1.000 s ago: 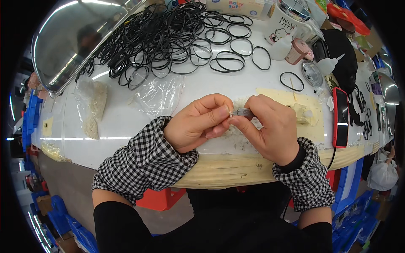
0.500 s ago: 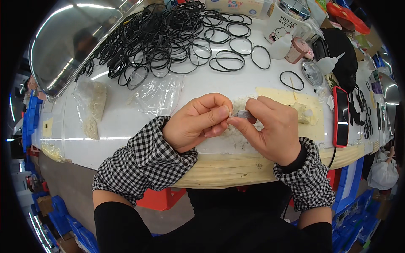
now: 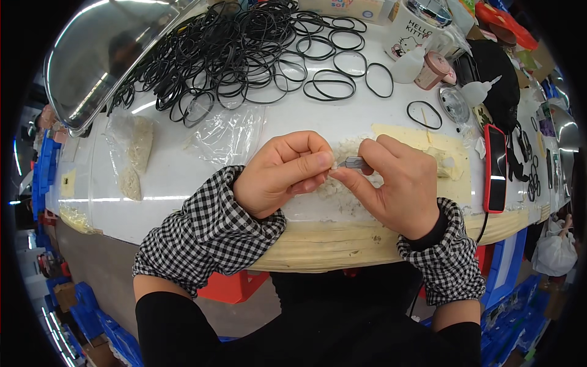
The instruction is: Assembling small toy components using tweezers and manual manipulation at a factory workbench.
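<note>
My left hand (image 3: 286,172) is closed in a pinch on a small whitish piece (image 3: 334,167), mostly covered by the fingertips. Between the thumb and fingers of my right hand (image 3: 400,180) is a small flat grey metal blade (image 3: 353,163), its tip close to that piece. Whether the two touch is too small to tell. Under both hands spreads a loose heap of small off-white pieces (image 3: 347,203), partly hidden by the hands. To its right lies a pale yellow sheet (image 3: 460,187).
A tangled pile of black rubber rings (image 3: 214,55) covers the back, near a shiny metal bowl (image 3: 92,67). Clear bags (image 3: 142,147) lie at left. At right are a red-cased phone (image 3: 496,168), squeeze bottles (image 3: 408,66) and a white canister (image 3: 413,30). Padded edging (image 3: 330,244) lines the table's front.
Both hands keep almost the same place. The blade has turned slightly in my right fingers, and a little more of the off-white heap shows between the hands.
</note>
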Action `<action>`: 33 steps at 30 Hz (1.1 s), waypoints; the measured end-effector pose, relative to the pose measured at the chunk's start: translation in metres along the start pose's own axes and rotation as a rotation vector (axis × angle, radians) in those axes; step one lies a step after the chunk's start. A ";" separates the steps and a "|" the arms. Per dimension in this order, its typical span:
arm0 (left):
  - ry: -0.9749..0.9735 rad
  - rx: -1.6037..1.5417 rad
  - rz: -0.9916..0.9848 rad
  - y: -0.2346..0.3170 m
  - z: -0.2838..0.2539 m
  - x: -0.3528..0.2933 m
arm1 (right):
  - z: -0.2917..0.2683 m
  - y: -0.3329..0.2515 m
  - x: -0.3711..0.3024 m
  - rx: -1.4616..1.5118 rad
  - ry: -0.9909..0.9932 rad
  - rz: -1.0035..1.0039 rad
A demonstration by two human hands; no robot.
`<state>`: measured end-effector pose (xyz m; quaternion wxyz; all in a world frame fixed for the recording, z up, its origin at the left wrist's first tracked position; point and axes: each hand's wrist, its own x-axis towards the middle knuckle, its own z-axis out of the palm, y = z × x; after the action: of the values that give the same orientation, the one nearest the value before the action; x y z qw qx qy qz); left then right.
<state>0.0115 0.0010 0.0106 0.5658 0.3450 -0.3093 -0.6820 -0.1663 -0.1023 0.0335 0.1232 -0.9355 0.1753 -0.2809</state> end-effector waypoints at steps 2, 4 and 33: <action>0.011 0.009 0.005 0.000 0.000 -0.001 | -0.002 -0.002 0.000 0.007 -0.035 0.010; 0.000 -0.028 0.000 0.000 -0.002 0.000 | -0.004 -0.002 -0.001 0.032 -0.046 0.029; 0.281 -0.263 0.098 -0.001 -0.008 0.006 | 0.015 -0.003 -0.009 0.103 -0.293 0.045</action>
<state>0.0168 -0.0047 0.0051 0.6760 0.3444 -0.1519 -0.6335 -0.1640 -0.0943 0.0184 0.2013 -0.9548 0.1618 -0.1471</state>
